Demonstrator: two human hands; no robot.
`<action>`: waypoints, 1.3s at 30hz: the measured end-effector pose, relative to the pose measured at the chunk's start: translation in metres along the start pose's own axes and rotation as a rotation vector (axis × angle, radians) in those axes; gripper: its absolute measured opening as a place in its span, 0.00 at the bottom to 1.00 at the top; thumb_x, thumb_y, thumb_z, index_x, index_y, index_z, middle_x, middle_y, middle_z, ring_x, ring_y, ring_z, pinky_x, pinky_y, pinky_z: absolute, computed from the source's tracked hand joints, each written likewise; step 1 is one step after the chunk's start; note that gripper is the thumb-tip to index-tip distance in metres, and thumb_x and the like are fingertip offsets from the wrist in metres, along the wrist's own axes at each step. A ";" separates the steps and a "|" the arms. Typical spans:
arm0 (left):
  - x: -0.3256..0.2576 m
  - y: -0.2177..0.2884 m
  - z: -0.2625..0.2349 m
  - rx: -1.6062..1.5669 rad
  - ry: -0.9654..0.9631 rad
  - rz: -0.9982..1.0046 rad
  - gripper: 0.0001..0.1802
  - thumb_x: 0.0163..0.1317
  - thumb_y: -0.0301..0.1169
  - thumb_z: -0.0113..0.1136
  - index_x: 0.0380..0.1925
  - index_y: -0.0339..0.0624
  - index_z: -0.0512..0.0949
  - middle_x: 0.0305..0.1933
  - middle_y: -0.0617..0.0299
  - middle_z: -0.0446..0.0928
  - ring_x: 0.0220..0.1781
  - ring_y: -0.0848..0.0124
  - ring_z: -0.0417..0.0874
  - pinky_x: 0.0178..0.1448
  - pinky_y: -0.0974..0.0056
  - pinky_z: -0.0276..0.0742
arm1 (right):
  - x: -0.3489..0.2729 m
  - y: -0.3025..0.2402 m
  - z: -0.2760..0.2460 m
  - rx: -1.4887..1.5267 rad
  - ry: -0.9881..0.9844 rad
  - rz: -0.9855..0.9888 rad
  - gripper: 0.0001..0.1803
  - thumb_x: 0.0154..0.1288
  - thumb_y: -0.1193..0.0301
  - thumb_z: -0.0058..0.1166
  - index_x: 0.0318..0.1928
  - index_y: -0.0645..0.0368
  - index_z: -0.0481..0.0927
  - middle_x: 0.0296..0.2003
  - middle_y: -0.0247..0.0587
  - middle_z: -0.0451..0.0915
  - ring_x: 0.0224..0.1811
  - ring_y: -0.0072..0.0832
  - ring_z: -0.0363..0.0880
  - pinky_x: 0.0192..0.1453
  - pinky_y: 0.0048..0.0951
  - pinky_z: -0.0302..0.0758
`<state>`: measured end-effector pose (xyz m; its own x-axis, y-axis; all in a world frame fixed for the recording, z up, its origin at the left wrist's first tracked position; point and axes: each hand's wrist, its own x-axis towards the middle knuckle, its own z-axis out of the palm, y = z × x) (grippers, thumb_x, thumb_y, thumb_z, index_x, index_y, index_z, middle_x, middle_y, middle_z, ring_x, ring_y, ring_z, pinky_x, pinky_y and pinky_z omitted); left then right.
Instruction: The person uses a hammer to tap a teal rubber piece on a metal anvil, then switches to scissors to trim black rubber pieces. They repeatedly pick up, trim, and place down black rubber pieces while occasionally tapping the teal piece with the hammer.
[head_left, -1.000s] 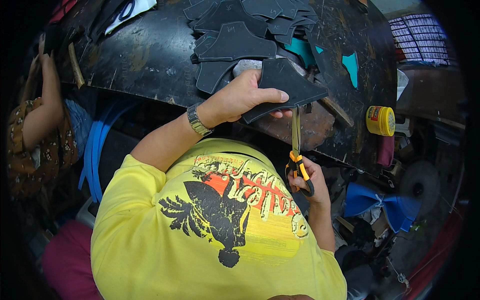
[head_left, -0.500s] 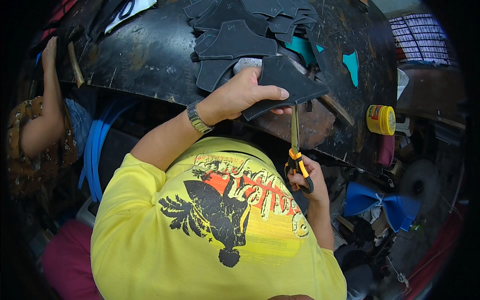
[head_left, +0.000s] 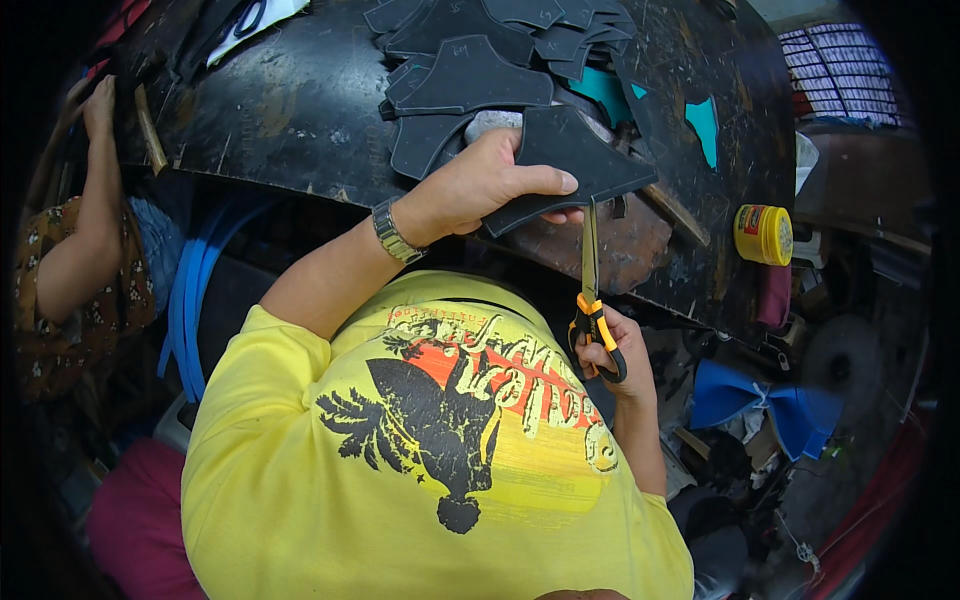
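Between the thumb and fingers of my left hand (head_left: 500,182) is a black sheet piece (head_left: 585,165) with curved edges, held over the table's near edge. My right hand (head_left: 620,355) grips the orange-and-black handles of a pair of scissors (head_left: 590,270). The long blades point away from me, and their tips meet the near edge of the black piece. Several similar cut pieces (head_left: 470,75) with light outlines lie piled just beyond my left hand. A grey lump (head_left: 492,124) shows partly beneath the held piece.
The dark, scuffed table (head_left: 290,110) spans the far side. On it are teal scraps (head_left: 703,135), a wooden strip (head_left: 680,217) and a yellow tub (head_left: 763,236) at the right edge. Another person's arm (head_left: 95,170) is at the far left. Blue sheet material (head_left: 770,405) lies low on the right.
The held piece has tilted slightly at its far edge. Both hands keep nearly the same place, with the scissor tips still at the piece's near edge.
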<state>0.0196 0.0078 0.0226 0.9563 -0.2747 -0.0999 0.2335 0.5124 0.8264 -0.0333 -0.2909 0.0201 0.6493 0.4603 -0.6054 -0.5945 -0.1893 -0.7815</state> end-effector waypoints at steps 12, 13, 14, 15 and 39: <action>0.000 0.003 -0.010 0.262 0.098 0.090 0.15 0.65 0.26 0.66 0.47 0.29 0.77 0.43 0.52 0.85 0.41 0.69 0.88 0.48 0.67 0.86 | -0.003 -0.019 0.014 -0.083 0.055 0.030 0.19 0.54 0.66 0.76 0.38 0.60 0.78 0.20 0.28 0.75 0.14 0.12 0.69 0.16 0.13 0.64; 0.000 0.004 -0.012 0.320 0.118 0.091 0.14 0.65 0.26 0.66 0.46 0.30 0.77 0.43 0.53 0.85 0.41 0.70 0.88 0.49 0.67 0.85 | -0.002 -0.022 0.014 -0.192 0.136 0.000 0.17 0.54 0.72 0.77 0.33 0.57 0.75 0.21 0.25 0.73 0.16 0.09 0.67 0.19 0.13 0.61; -0.001 0.006 -0.015 0.377 0.137 0.094 0.13 0.64 0.26 0.66 0.45 0.30 0.78 0.43 0.53 0.85 0.41 0.70 0.88 0.50 0.67 0.84 | 0.002 -0.024 0.014 -0.395 0.230 -0.189 0.20 0.52 0.75 0.78 0.30 0.56 0.73 0.21 0.21 0.71 0.20 0.07 0.64 0.23 0.13 0.58; -0.001 0.007 -0.017 0.358 0.190 0.131 0.12 0.64 0.27 0.67 0.44 0.30 0.80 0.42 0.54 0.86 0.41 0.70 0.88 0.49 0.68 0.84 | 0.002 -0.030 0.010 -0.542 0.294 -0.313 0.20 0.51 0.75 0.78 0.29 0.56 0.72 0.22 0.20 0.70 0.22 0.07 0.63 0.24 0.14 0.57; -0.021 0.022 -0.034 1.229 0.508 0.733 0.15 0.58 0.31 0.72 0.46 0.48 0.85 0.65 0.55 0.73 0.68 0.55 0.72 0.69 0.54 0.70 | 0.192 -0.157 -0.157 -1.394 1.032 -0.377 0.20 0.60 0.58 0.65 0.46 0.56 0.77 0.40 0.53 0.86 0.46 0.50 0.85 0.49 0.47 0.78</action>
<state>0.0104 0.0526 0.0244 0.8096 0.1645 0.5635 -0.3476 -0.6391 0.6861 0.2596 -0.3092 0.0030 0.9751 0.0720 0.2098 0.0928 -0.9915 -0.0909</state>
